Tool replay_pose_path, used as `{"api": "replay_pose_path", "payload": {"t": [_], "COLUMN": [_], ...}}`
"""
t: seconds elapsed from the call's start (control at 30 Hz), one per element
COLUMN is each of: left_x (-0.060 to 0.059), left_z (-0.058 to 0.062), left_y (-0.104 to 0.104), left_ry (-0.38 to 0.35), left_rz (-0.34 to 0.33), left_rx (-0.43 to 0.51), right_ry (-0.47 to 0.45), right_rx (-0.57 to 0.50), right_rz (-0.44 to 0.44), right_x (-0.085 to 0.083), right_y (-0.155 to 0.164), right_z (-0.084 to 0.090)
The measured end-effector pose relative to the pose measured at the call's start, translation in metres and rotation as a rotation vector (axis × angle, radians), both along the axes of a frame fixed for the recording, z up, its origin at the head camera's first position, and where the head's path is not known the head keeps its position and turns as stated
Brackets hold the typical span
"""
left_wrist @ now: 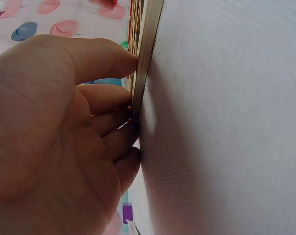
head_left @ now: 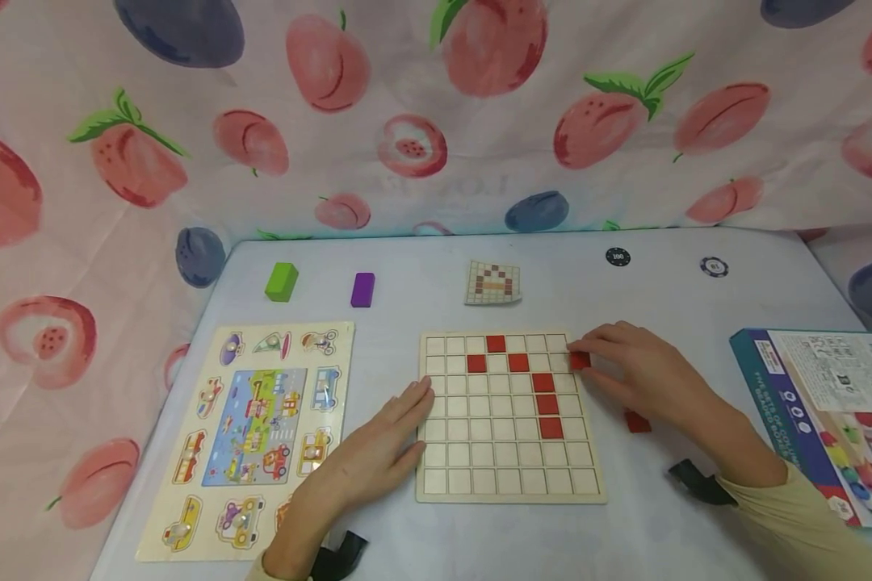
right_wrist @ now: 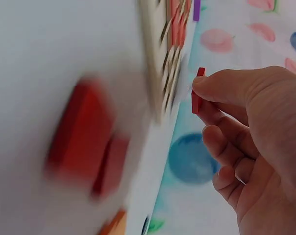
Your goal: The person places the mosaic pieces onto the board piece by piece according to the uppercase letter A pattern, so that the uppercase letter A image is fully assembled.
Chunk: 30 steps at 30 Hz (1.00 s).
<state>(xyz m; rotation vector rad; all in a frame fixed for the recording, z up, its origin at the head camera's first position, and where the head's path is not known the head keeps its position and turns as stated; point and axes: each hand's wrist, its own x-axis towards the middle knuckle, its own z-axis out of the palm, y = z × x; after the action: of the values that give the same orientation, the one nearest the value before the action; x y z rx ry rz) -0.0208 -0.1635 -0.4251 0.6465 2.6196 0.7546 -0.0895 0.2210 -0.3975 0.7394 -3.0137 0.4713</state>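
A wooden grid board (head_left: 509, 476) lies mid-table with several red square tiles (head_left: 547, 403) set in its cells. My right hand (head_left: 643, 371) pinches one red tile (head_left: 580, 361) between thumb and fingers at the board's upper right edge; the right wrist view shows that tile (right_wrist: 197, 93) held just off the board (right_wrist: 155, 58). My left hand (head_left: 378, 452) lies flat on the table, straight fingers (left_wrist: 109, 63) pressing against the board's left edge (left_wrist: 145, 58). A loose red tile (head_left: 637, 422) sits on the table under my right forearm.
A vehicle peg puzzle (head_left: 247, 436) lies at the left. A green block (head_left: 282, 281), a purple block (head_left: 362, 289) and a pattern card (head_left: 492, 282) sit at the back, with two poker chips (head_left: 618, 257) farther right. A blue game box (head_left: 828, 420) is at the right edge.
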Motion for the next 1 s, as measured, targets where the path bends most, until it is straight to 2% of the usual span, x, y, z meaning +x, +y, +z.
{"api": "replay_pose_path", "payload": {"t": [0.37, 0.6, 1.0], "left_x": [0.000, 0.000, 0.000], "left_z": [0.000, 0.001, 0.000], "left_y": [-0.001, -0.002, -0.002], "left_ry": [0.000, -0.002, 0.009], "left_rz": [0.002, 0.001, -0.013], "left_rx": [0.002, 0.000, 0.004], "right_ry": [0.014, 0.065, 0.036], "right_rx": [-0.081, -0.109, -0.054], "right_rz": [0.211, 0.336, 0.332], "right_x": [-0.009, -0.010, -0.014], "right_y": [-0.077, -0.116, -0.138], "right_z": [-0.002, -0.006, -0.019]}}
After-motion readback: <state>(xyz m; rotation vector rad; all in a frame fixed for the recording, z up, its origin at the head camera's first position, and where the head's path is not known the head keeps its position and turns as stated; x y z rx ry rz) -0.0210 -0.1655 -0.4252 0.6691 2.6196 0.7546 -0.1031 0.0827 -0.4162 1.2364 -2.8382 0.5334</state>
